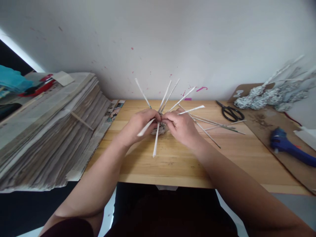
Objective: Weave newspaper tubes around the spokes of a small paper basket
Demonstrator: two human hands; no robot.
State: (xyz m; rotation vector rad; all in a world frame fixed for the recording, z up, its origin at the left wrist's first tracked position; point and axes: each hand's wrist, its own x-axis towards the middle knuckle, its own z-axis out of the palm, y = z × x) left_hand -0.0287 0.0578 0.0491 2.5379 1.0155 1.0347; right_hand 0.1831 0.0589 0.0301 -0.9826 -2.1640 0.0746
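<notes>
Both my hands meet over the middle of a wooden table [172, 161]. Between them is a small woven piece of rolled newspaper tubes [160, 127], with several white tube ends fanning out upward and toward me. My left hand [138, 126] is closed around the left side of the piece, with one tube sticking out under its fingers. My right hand [181, 126] pinches the right side of it, fingers curled at the woven centre.
A thick stack of newspapers [49, 131] fills the left side. Loose paper tubes [214, 126] lie right of my hands, black scissors [230, 112] behind them. A blue glue gun [288, 146] rests on cardboard at right, with finished woven pieces [269, 95] by the wall.
</notes>
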